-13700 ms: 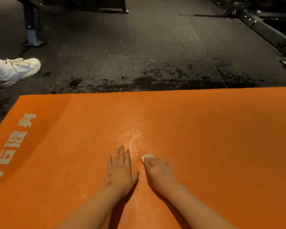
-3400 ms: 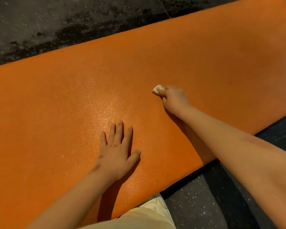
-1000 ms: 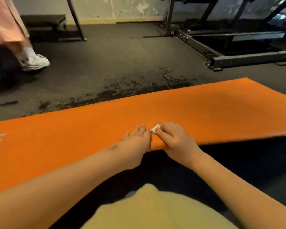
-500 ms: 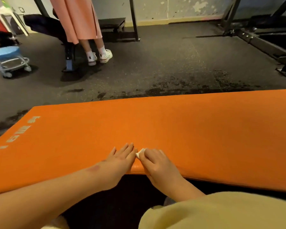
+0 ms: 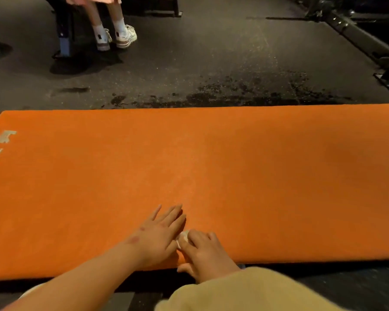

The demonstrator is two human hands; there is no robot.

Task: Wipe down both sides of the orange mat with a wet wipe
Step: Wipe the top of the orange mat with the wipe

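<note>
Orange mat flat; white lettering at left end

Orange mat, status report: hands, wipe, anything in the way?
Left hand flat on orange mat, near edge. Right hand holds wet wipe beside it. Mat lies flat. Bystander's feet beyond far edge, clear.

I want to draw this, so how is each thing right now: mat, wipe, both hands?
orange mat: lying flat on the floor, lettering up.
wet wipe: bunched small, pressed on the mat.
left hand: flat on the mat, fingers straight.
right hand: fingers curled over the wet wipe.
</note>
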